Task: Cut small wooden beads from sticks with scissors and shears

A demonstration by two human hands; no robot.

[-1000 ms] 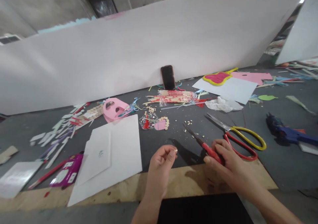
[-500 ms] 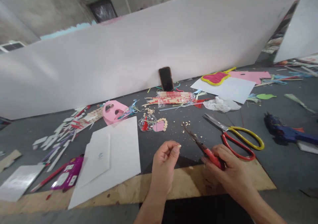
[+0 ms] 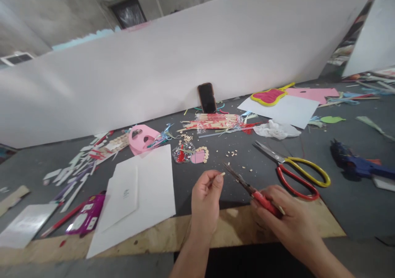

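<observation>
My left hand [image 3: 206, 195] is closed in a pinch, holding a small pale wooden stick piece [image 3: 221, 174] between thumb and forefinger. My right hand [image 3: 285, 219] is wrapped round the red handles of small cutters [image 3: 247, 185], whose dark open jaws point up-left toward the stick piece and nearly touch it. Both hands hover over the plywood board [image 3: 160, 237] at the table's front edge. Small cut wood bits [image 3: 232, 153] lie scattered on the grey table just beyond the hands.
Red-and-yellow scissors [image 3: 293, 169] lie right of my hands, a blue glue gun [image 3: 358, 165] further right. White paper sheets [image 3: 138, 191] sit to the left, beside a pink shape [image 3: 140, 138]. A phone [image 3: 206, 98] leans on the white board, with a stick packet [image 3: 216, 121] before it.
The cutters' tip has swung left and closer to my left hand. My left hand rose slightly, keeping its pinch on the stick piece. The camera shifted a little.
</observation>
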